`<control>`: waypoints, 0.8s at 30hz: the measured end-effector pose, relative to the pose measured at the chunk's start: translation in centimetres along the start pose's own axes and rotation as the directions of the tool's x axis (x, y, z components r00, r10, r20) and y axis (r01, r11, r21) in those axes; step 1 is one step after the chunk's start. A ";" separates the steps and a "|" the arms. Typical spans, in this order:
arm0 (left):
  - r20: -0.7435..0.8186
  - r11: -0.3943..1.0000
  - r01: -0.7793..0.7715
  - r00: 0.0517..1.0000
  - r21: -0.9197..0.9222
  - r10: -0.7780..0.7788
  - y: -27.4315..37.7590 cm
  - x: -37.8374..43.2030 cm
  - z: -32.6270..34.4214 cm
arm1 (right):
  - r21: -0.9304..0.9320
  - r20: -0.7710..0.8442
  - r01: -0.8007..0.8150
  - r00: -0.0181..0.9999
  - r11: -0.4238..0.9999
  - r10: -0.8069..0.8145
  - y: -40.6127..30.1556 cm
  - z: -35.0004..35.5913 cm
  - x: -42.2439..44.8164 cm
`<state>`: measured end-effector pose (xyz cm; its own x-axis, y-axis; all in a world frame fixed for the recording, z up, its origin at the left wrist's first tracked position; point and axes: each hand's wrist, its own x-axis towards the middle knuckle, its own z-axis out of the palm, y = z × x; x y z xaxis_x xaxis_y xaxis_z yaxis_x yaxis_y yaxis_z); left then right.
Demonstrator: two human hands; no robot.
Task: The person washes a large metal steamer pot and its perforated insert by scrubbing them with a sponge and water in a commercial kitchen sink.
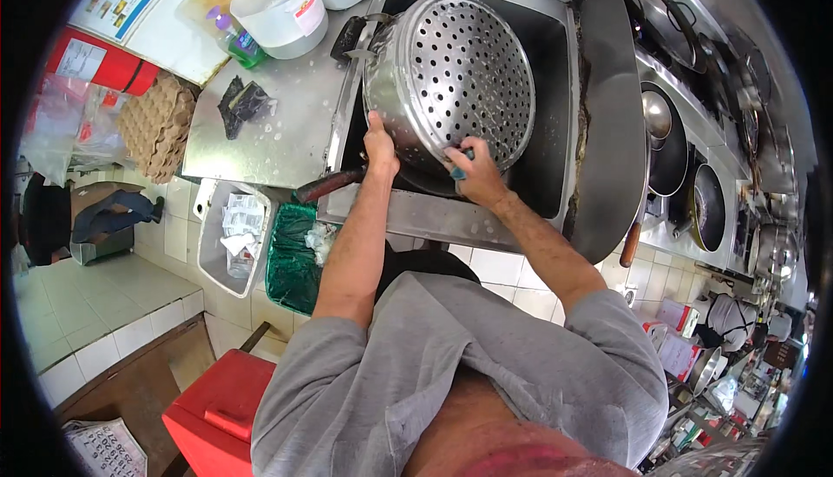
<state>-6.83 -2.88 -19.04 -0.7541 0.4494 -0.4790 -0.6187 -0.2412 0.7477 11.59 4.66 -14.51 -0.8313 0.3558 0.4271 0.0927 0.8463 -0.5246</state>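
A large metal steamer pot [472,67] with a perforated bottom lies tilted in the sink basin [550,119], its holes facing up. Wet streaks and suds mark its metal. My left hand [380,150] holds the near left side of the pot, thumb up along the wall and fingers mostly hidden. Pinched in my right hand [480,174] is a teal scouring pad [463,166], pressed to the pot's near edge. A black handle [349,39] juts over the sink's left rim. Beside my left wrist a worn reddish-brown handle [330,185] sticks out.
On the left counter [293,125] lie a dark scrubbing pad [246,101], a green soap bottle [242,44] and a translucent tub [280,15]. Below stand a grey bin [215,242] and a green-lined bin [289,262]. A metal splash panel [608,112] separates woks [708,207] at right.
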 end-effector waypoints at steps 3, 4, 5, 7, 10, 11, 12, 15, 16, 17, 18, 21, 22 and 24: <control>0.005 0.999 -0.044 0.999 0.021 0.044 1.0 -0.8 3.2 | 0.062 -0.172 -0.059 0.983 0.996 0.068 0.7 -1.1 1.5; 0.044 0.998 -0.039 0.998 -0.042 0.040 2.1 -0.8 4.7 | 0.085 -0.289 -0.072 0.953 0.994 0.094 0.3 -1.8 3.7; -0.001 0.994 0.032 0.999 0.106 -0.032 4.0 -0.7 6.5 | 0.118 -0.329 -0.165 0.924 0.979 0.195 -0.7 -3.3 6.5; 0.064 0.967 -0.005 0.998 0.255 -0.011 6.8 0.7 9.3 | 0.332 -0.278 -0.385 0.833 0.861 0.479 -1.5 -6.5 11.7; 0.022 0.910 -0.001 1.000 0.415 -0.009 9.3 1.9 13.8 | 0.290 -0.212 -0.386 0.867 0.876 0.452 0.1 -8.5 12.7; 0.016 0.884 -0.050 0.999 0.465 0.047 8.8 4.2 12.9 | 0.263 -0.214 -0.308 0.906 0.914 0.366 0.6 -7.6 11.1; 0.009 0.857 -0.100 0.994 0.505 0.110 8.8 6.5 12.1 | 0.252 -0.233 -0.279 0.912 0.927 0.338 0.2 -6.8 9.3; 0.041 0.832 -0.142 0.989 0.537 0.142 7.7 8.5 11.6 | 0.223 -0.246 -0.404 0.857 0.887 0.452 -0.2 -5.8 4.4; 0.072 0.794 -0.219 0.973 0.567 0.218 7.4 8.5 11.4 | 0.187 -0.245 -0.361 0.884 0.914 0.399 0.2 -5.9 4.9; 0.059 0.796 -0.218 0.973 0.565 0.224 7.3 8.4 10.6 | 0.153 -0.237 -0.310 0.910 0.938 0.339 0.3 -5.8 5.6; 0.165 0.627 -0.386 0.909 0.677 0.382 7.1 7.9 10.5 | 0.115 -0.271 -0.243 0.925 0.963 0.266 0.4 -6.2 8.1; 0.273 0.500 -0.533 0.821 0.683 0.502 6.3 5.1 11.7 | 0.023 -0.283 -0.346 0.897 0.938 0.338 3.5 -6.4 19.5; 0.296 0.456 -0.543 0.810 0.705 0.507 6.2 4.6 12.3 | -0.030 -0.250 -0.471 0.857 0.882 0.450 6.2 -6.3 23.5; 0.321 0.429 -0.557 0.800 0.711 0.507 6.0 5.1 12.5 | -0.015 -0.163 -0.660 0.743 0.752 0.649 10.4 -6.2 28.9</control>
<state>-11.58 8.73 -11.26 -0.8462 0.5132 0.1433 0.3111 0.2575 0.9148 -8.10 26.19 -3.04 -0.4681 0.8783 0.0972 0.6260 0.4072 -0.6651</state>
